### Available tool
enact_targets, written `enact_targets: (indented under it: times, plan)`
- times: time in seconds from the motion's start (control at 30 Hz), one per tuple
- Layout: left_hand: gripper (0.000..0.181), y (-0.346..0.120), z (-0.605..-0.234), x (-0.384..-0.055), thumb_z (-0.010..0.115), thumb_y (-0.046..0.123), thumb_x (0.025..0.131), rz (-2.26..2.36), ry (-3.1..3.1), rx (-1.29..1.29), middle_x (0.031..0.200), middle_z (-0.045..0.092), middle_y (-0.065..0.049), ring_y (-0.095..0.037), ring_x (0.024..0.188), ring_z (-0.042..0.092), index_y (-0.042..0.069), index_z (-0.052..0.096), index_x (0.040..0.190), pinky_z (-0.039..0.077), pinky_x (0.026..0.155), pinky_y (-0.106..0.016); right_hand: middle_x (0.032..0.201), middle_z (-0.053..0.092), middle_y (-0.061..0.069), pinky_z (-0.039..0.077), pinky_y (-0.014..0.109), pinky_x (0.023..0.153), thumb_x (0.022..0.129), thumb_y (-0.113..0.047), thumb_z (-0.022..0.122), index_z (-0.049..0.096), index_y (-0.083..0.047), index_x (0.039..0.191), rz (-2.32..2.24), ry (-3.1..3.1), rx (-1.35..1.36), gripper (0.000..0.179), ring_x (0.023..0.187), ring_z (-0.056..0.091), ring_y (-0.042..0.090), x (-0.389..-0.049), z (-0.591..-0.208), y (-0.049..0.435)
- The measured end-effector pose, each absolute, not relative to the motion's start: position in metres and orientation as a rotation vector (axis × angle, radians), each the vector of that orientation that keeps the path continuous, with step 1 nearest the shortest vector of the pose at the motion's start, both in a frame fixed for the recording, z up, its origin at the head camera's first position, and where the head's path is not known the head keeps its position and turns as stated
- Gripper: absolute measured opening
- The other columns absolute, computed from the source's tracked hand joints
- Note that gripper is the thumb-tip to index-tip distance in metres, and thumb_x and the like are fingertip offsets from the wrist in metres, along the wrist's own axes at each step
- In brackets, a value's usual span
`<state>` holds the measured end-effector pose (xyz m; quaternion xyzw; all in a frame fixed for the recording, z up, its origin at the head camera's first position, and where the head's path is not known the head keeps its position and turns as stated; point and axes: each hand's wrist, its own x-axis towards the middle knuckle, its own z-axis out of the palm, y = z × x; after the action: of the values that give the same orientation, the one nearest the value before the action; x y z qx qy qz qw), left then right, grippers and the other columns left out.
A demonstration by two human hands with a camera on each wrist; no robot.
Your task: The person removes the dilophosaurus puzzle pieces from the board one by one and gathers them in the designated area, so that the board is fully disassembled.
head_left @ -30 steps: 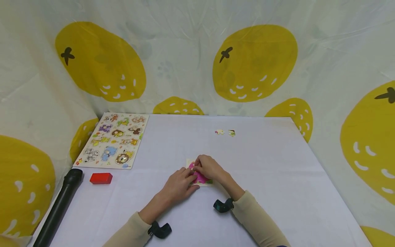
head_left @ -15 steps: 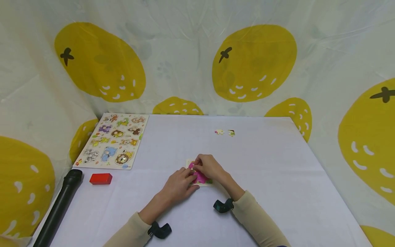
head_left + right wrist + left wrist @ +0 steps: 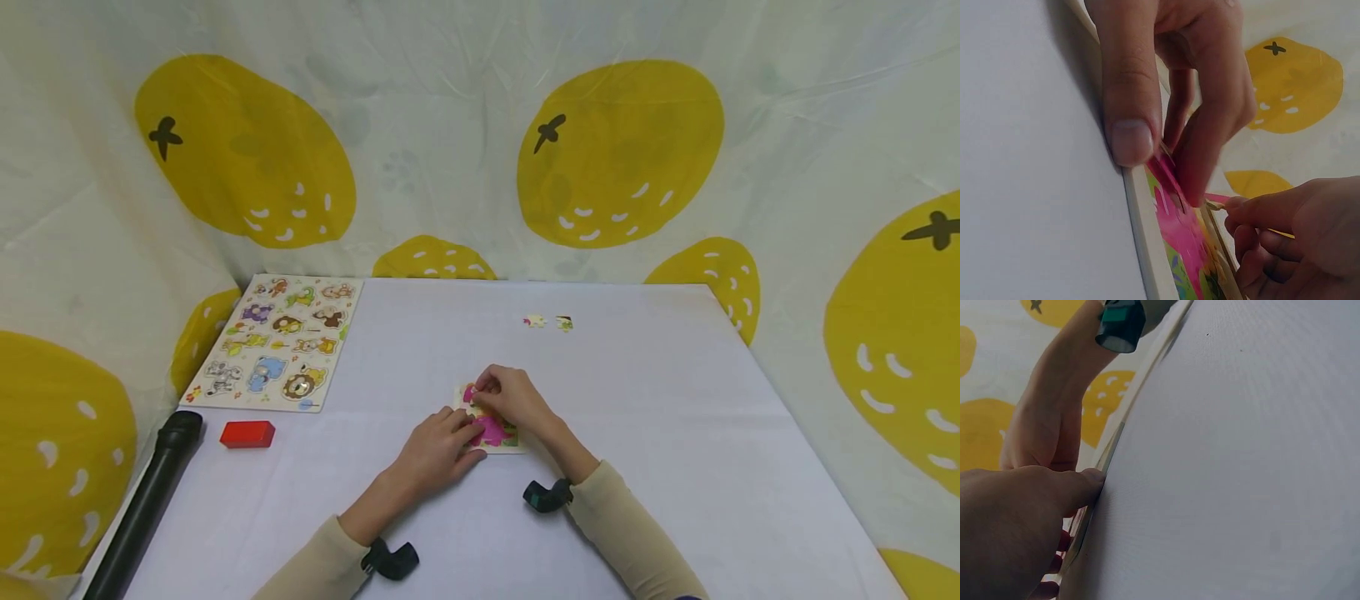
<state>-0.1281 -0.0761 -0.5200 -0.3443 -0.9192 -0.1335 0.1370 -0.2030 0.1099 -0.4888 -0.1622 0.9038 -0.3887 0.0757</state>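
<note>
A small jigsaw puzzle (image 3: 492, 431) with a pink picture and a pale frame lies in front of me in the head view. My left hand (image 3: 435, 446) holds it at the left, thumb along the near edge and fingers over the picture. In the left wrist view that thumb (image 3: 1088, 486) presses the board's edge. Over the puzzle's upper right, my right hand (image 3: 513, 400) pinches a magenta puzzle piece (image 3: 1169, 172), tilted against the board in the right wrist view. My fingers partly cover this piece. Two loose puzzle pieces, one pale (image 3: 535, 321) and one green and dark (image 3: 564, 323), lie farther back.
A wooden animal puzzle board (image 3: 273, 342) lies at the back left of the white table (image 3: 637, 375). Nearer are a red block (image 3: 247, 434) and a long black microphone-like stick (image 3: 150, 500). A curtain with yellow fruit shapes (image 3: 622, 150) hangs behind.
My right hand has shifted slightly away from me and to the right, uncovering more of the pink picture. The left hand and the two loose pieces stay where they were.
</note>
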Motion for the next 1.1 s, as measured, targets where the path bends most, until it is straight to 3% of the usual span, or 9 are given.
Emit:
enact_targets:
  times: [0.27,0.5,1.1]
  plan:
    - [0.036,-0.076,-0.520,-0.129,0.068,0.046,0.093,-0.342,-2.672,-1.008,0.104,0.061,0.002,-0.012,0.092,0.050,0.022,0.073,0.119,0.047,0.074,-0.025,0.086,0.068,0.000,0.047,0.026,0.070,0.089,-0.023,0.076,0.073,-0.014,0.095,-1.203,2.726,-0.351,0.011,0.077,0.056,0.014,-0.217,-0.487,0.116]
    - [0.037,-0.076,-0.519,-0.128,0.069,0.046,0.092,-0.369,-2.702,-0.995,0.104,0.061,0.002,-0.012,0.092,0.051,0.022,0.073,0.120,0.047,0.075,-0.025,0.089,0.071,0.004,0.048,0.023,0.062,0.091,-0.022,0.074,0.071,-0.010,0.099,-1.355,2.723,-0.309,0.015,0.073,0.059,0.014,-0.239,-0.488,0.129]
    - [0.036,-0.075,-0.518,-0.127,0.070,0.044,0.092,-0.386,-2.684,-0.999,0.103,0.062,0.003,-0.011,0.091,0.050,0.022,0.074,0.120,0.046,0.073,-0.023,0.090,0.070,0.014,0.049,0.022,0.059,0.094,-0.018,0.068,0.069,-0.002,0.103,-1.464,2.763,-0.079,0.019,0.070,0.062,0.015,-0.295,-0.493,0.142]
